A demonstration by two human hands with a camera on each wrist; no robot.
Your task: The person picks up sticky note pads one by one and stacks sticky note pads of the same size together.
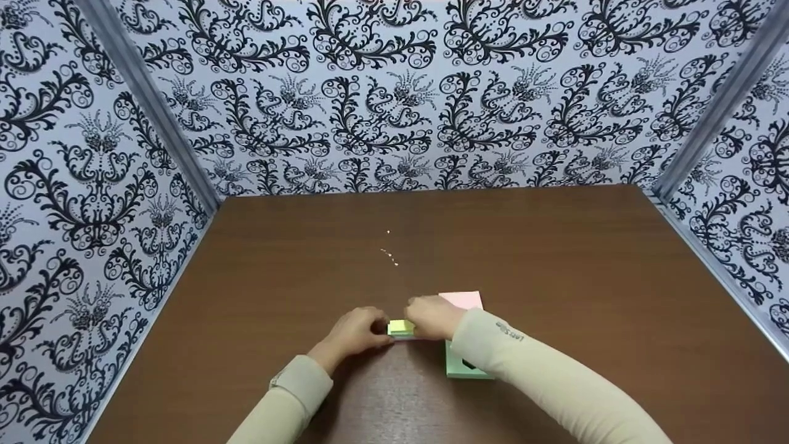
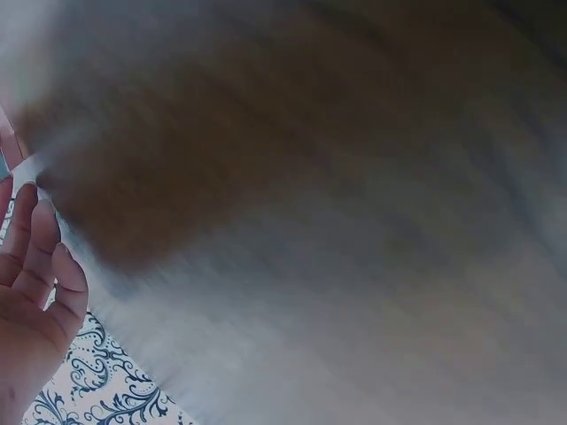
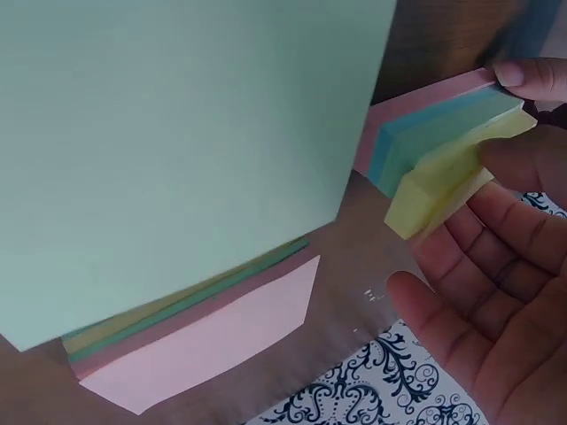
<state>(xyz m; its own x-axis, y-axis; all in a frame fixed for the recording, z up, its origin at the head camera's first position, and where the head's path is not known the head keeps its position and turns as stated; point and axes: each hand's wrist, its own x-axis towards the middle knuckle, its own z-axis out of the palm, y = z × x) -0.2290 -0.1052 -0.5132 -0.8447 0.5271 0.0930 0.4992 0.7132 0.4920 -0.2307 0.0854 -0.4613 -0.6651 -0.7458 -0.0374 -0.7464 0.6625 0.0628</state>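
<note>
A small yellow sticky note pad is pinched between the thumb and fingers of my right hand. Right against it stand a blue-green sticky note pad and a pink one behind. In the head view the yellow pad tops this little stack, between both hands. My left hand holds the left end of the stack, its thumb on the pink pad in the right wrist view. The left wrist view has the left hand at its edge; a blurred sleeve fills most of it.
A larger green pad with a dark mark lies beneath my right forearm, with a pale pink sheet beyond it. Stacked coloured paper edges show under the pink sheet. White specks dot the brown table; patterned walls enclose it.
</note>
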